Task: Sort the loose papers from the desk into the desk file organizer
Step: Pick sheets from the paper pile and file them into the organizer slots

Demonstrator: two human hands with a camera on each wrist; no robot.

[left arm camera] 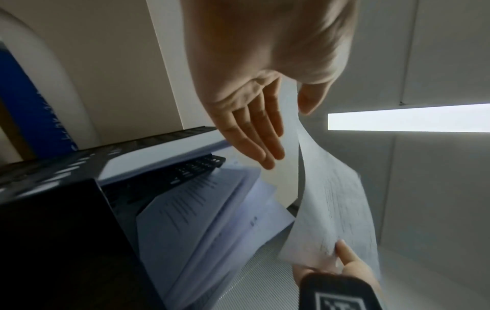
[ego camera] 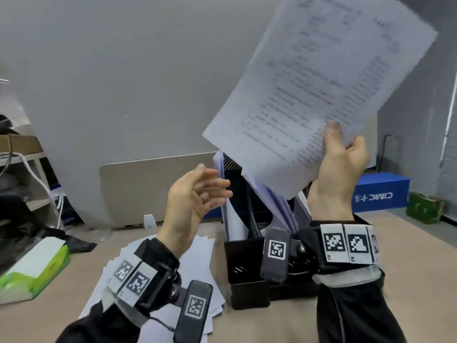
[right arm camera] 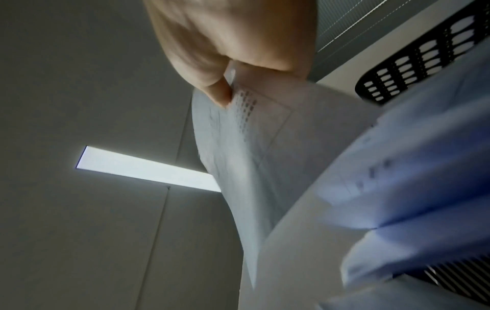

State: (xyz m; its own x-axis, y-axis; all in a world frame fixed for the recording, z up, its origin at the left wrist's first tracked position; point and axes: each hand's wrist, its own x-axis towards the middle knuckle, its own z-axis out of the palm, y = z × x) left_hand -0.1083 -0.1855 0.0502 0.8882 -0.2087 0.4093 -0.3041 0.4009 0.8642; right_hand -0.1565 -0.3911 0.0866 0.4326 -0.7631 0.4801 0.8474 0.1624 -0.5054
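Right hand [ego camera: 338, 169] pinches a white printed sheet of paper [ego camera: 321, 78] at its lower edge, thumb in front, fingers behind. The sheet is raised and tilted above the black perforated-metal desk file organizer [ego camera: 247, 266]. The left wrist view shows the sheet curving away from the pinch point, so it is thin, limp and very light.

Left hand [ego camera: 195, 196] is free, fingers relaxed and spread, palm turned toward the organizer; it holds nothing and touches nothing that I can make out.

The organizer stands on the beige desk [ego camera: 272, 325]. Its slots already hold upright and leaning white sheets [ego camera: 279, 204]. A loose fan of white papers [ego camera: 195, 263] lies flat on the desk just left of it, partly under the left forearm.

Judgement: the held sheet is about to go into a slot; the fan is still unsorted.

Handling: an edge pinch lets the sheet flop and buckle on entry. It is better held near mid-edge, lower edge leading, with the free hand parting the leaning sheets. Paper on paper slides easily, and corners crease if forced.
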